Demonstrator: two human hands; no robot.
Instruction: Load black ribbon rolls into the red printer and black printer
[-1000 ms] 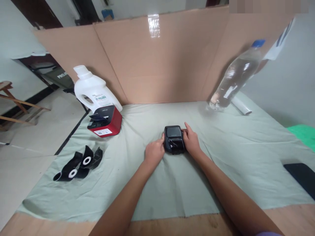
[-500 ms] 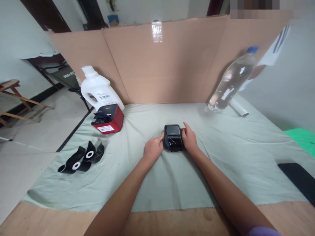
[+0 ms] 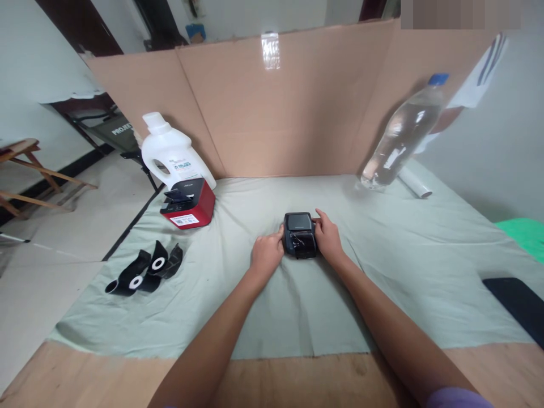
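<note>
A small black portable printer (image 3: 299, 222) lies on the green cloth in front of me. A glossy black strip (image 3: 302, 245) covers its near part. My left hand (image 3: 267, 250) is closed, with its fingertips pressed against the printer's left side. From the other side my right hand (image 3: 330, 237) grips the printer's right edge, one finger pointing up and away from it. The undersides of both hands and the fingers behind the printer are hidden.
To the left stand a red and black printer (image 3: 193, 207), a white jug (image 3: 172, 150) and curled black strips with white rings (image 3: 147, 271). On the right are a water bottle (image 3: 403, 136), a white tube (image 3: 416, 184) and a dark flat phone-like object (image 3: 516, 303). Cardboard (image 3: 293, 113) walls the back.
The view has shifted slightly. Both hands keep the same hold on the black printer, and nothing on the cloth has visibly moved.
</note>
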